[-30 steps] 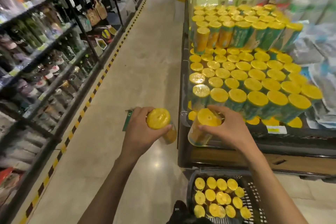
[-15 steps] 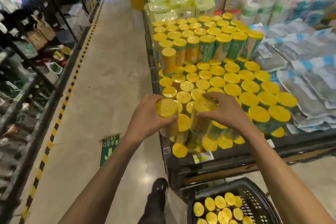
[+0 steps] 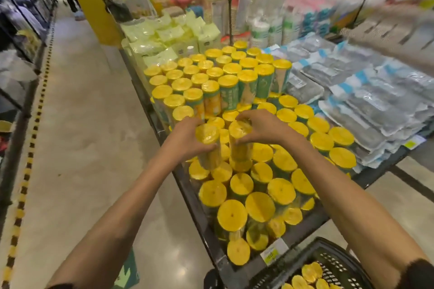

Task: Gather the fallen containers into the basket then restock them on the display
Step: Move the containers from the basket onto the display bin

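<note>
- Supermarket aisle: a pale floor (image 3: 89,148) runs down the left. The display (image 3: 189,191) of yellow-lidded containers fills the centre, with wrapped grey packets (image 3: 352,101) on its right.
- Note the change: a second ago you held both containers low at the near edge of the display, close to the basket. Both are now carried far in, over the middle of the lower layer, just short of the raised tier (image 3: 227,82).
- Your left hand (image 3: 185,141) grips the left container (image 3: 207,145) round its side, fingers curled on it. Your right hand (image 3: 260,128) grips the right container (image 3: 240,141) from above, fingers curled over the lid.
- Both containers stand upright, side by side. Whether their bases touch the lids below cannot be confirmed.
- Treat this as the placing step of restocking: two more containers are about to extend the second layer.
- The basket (image 3: 338,263) sits near right, cut off by the frame. A few lids (image 3: 310,271) show inside, so expect further trips.
- Far shelves and signs are blurred; their print is unreadable.
</note>
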Action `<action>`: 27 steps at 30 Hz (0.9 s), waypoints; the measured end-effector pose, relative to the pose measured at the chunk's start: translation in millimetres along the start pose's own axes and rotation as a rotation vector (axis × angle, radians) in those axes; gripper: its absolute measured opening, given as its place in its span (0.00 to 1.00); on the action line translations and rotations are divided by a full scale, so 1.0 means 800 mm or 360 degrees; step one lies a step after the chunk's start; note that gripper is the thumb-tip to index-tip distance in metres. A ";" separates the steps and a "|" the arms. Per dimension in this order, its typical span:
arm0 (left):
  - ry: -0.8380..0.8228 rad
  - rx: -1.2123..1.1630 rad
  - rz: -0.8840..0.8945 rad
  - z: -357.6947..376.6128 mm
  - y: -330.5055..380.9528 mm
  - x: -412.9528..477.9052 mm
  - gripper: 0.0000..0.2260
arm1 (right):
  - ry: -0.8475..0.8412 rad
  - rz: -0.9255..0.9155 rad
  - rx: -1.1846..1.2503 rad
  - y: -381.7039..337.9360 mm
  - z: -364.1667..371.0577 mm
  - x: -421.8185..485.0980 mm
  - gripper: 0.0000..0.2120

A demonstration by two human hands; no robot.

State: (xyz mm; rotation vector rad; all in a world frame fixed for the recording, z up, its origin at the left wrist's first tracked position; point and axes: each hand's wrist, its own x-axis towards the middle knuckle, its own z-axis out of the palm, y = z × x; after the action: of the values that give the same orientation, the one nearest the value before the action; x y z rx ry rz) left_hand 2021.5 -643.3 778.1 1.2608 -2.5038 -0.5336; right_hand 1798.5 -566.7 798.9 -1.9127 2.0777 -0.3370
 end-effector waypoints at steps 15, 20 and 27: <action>-0.0025 0.0165 0.0102 -0.012 -0.017 0.148 0.29 | -0.0072 0.0069 -0.0218 0.013 -0.022 0.143 0.36; -0.0095 0.0268 0.0086 -0.004 -0.026 0.167 0.33 | -0.0088 0.0051 -0.0232 0.011 -0.017 0.179 0.37; -0.0121 0.0390 0.0051 -0.006 -0.043 0.183 0.32 | -0.0087 0.0026 -0.0225 0.008 -0.009 0.211 0.35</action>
State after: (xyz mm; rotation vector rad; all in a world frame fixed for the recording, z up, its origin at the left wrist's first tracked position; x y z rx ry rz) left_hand 1963.6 -782.2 779.7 1.3029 -2.7142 -0.2774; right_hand 1778.1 -734.5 793.8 -1.9589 2.1317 -0.1356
